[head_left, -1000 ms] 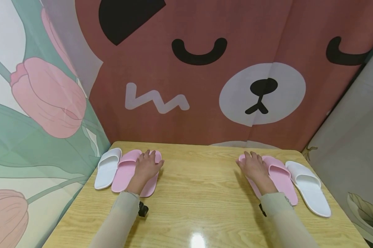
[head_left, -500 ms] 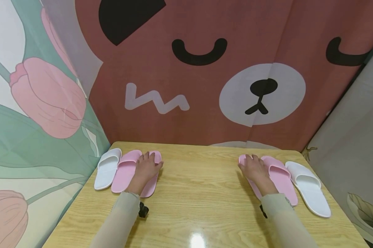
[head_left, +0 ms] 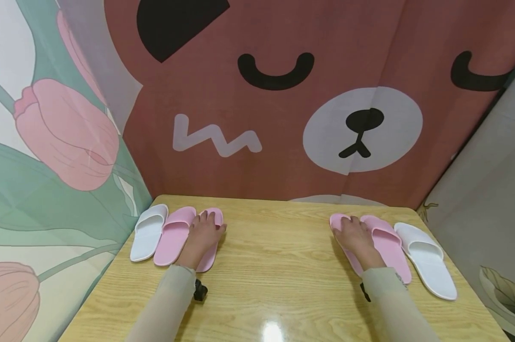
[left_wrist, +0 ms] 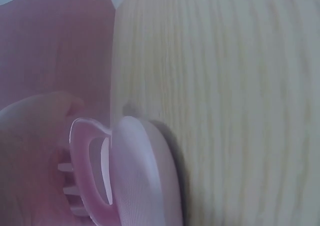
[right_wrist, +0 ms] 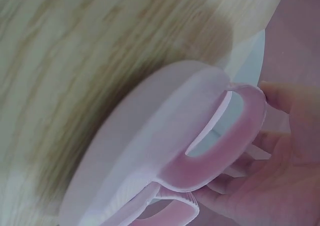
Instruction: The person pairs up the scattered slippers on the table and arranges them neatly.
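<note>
My left hand [head_left: 205, 232] is over the strap of the inner left pink slipper [head_left: 208, 260], fingers loosely bent. In the left wrist view, the thumb is spread and the fingers lie beyond the slipper's strap [left_wrist: 85, 171]; contact is unclear. My right hand [head_left: 355, 233] hovers at or rests on the inner right pink slipper [head_left: 352, 260]. The right wrist view shows its thumb tip by the edge of the strap [right_wrist: 225, 156] and its fingers extended behind it. Both inner slippers lie flat, partly hidden by the hands.
An outer pink slipper [head_left: 171, 243] and a white slipper [head_left: 147, 240] lie left; another pink slipper [head_left: 392, 254] and white slipper [head_left: 433, 270] lie right. They stand on a wooden table [head_left: 274, 266]. A brown bear-print curtain [head_left: 223, 180] hangs behind its far edge.
Both hands have shifted slightly down in the head view, their fingertips drawing back over the inner pink slippers. The right hand has also edged rightward. The slippers stay in place.
</note>
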Demonstrator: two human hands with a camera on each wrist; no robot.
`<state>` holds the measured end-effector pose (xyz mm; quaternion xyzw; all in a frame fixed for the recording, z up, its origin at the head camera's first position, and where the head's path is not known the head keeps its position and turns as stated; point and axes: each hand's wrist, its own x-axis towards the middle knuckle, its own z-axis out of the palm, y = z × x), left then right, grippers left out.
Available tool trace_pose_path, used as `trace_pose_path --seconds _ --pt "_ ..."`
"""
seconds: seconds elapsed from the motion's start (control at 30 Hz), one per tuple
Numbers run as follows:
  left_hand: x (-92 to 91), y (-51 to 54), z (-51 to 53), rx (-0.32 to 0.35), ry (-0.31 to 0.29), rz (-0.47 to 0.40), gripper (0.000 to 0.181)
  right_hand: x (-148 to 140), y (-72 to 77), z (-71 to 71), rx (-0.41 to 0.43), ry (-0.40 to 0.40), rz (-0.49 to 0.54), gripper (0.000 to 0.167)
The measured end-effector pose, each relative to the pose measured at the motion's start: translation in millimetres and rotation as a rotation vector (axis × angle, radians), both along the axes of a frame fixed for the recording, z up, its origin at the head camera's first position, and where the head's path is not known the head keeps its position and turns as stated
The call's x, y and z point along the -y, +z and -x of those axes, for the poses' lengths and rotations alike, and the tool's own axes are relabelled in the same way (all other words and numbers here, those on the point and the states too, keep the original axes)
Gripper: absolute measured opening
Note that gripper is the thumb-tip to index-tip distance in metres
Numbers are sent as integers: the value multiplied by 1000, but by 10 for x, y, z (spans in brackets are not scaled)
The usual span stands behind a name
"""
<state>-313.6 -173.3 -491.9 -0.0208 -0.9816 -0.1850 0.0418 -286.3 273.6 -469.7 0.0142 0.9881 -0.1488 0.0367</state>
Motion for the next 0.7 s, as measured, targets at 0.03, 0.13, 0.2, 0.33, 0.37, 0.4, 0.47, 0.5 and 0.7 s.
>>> trace_pose_path --seconds 0.03,0.13,0.2,0.33,0.37,0.4,0.47,0.5,0.7 --pt "-8 6 -3 3 3 1 74 -3 -6 1 -1 0 -1 63" --pt "-29 21 -12 9 16 2 73 -16 -19 6 -5 4 -12 62" --pt "-36 22 -15 9 22 8 73 -20 -28 9 0 5 -15 61" --pt "-45 6 -14 -4 34 12 70 -34 -30 15 13 12 -26 62" --pt "-46 0 -14 -11 36 13 69 -37 -32 17 15 12 -25 62" --pt "-46 -7 -13 -18 37 14 68 -39 -33 19 19 12 -24 62" --pt "-43 -17 -10 -27 40 16 67 -35 -24 24 26 13 -21 61" --pt "-40 -20 -8 -29 41 17 66 -35 -21 27 32 13 -19 61" --pt "-28 -13 9 -11 32 23 65 -50 -20 76 58 15 -27 61"
